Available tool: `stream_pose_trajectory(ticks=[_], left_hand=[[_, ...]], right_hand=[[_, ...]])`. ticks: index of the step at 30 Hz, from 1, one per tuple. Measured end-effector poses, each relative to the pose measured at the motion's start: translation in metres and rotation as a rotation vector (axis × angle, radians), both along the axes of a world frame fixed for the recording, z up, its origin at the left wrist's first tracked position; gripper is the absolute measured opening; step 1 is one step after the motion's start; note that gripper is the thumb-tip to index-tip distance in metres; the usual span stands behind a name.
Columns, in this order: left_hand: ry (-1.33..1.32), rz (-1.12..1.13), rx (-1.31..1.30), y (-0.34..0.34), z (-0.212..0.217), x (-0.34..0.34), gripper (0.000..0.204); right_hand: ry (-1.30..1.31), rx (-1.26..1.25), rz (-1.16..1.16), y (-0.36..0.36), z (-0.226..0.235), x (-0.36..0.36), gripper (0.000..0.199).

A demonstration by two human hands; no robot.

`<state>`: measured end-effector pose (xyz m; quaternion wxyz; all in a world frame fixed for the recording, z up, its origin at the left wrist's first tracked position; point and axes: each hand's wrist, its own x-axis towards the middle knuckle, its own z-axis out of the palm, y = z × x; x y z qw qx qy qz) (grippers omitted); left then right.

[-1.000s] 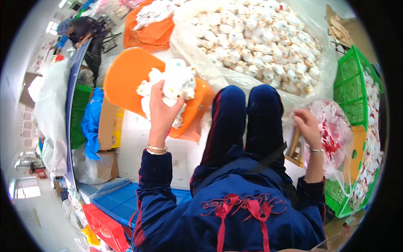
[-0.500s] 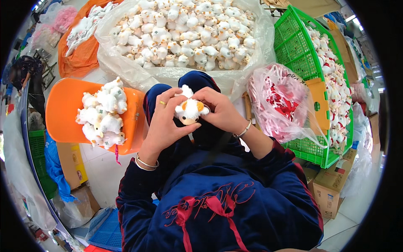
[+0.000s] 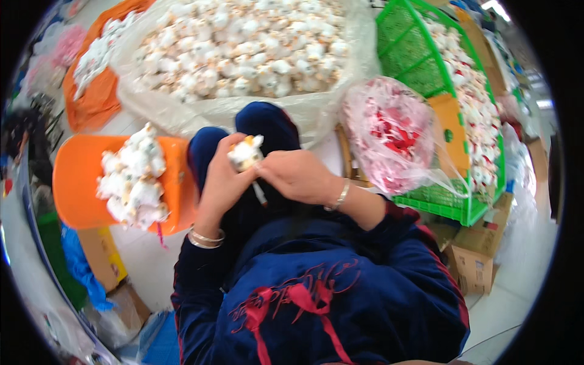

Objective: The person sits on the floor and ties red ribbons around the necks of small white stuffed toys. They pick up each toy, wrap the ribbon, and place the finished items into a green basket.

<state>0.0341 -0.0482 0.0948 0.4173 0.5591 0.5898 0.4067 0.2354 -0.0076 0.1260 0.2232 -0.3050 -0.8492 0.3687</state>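
A small white plush sheep [image 3: 244, 154] with orange-yellow patches is held over my knees. My left hand [image 3: 224, 176] is closed around it, thumb on the near side. Beside the toy's right edge, my right hand [image 3: 301, 175] has its thumb and fingers pinched together, the tips against or very near the plush. Whatever those fingertips hold is hidden by blur. A thin pale strip [image 3: 260, 193] hangs just below the hands; what it is I cannot make out. To the left, a heap of similar white plush toys [image 3: 135, 176] lies on an orange plastic chair [image 3: 76, 176].
Ahead lies a big clear plastic sack [image 3: 131, 91] full of white plush toys. On the right are a pink-tinted bag [image 3: 359, 121] with red pieces and a green crate [image 3: 404, 39] of toys with red trim. Cardboard boxes [image 3: 471, 267] stand near it.
The toy has turned and moved mostly into my left hand. My right hand has gone from gripping the toy's side to a pinch at its edge. The whole view has shifted slightly.
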Motion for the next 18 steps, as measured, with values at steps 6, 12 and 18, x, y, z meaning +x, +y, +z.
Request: stream_pose_trajectory(ticks=[6, 12, 18], left_hand=[[-0.232, -0.061, -0.117, -0.012, -0.003, -0.006, 0.053], [-0.055, 0.029, -0.02, -0.019, -0.026, -0.005, 0.049], [-0.035, -0.044, 0.095, -0.03, -0.032, -0.004, 0.069]], right_hand=[[-0.264, -0.036, 0.119, -0.009, -0.023, -0.012, 0.025], [-0.074, -0.135, 0.113, 0.017, -0.023, 0.028, 0.029], [-0.362, -0.082, -0.79, 0.091, -0.055, 0.233, 0.034]])
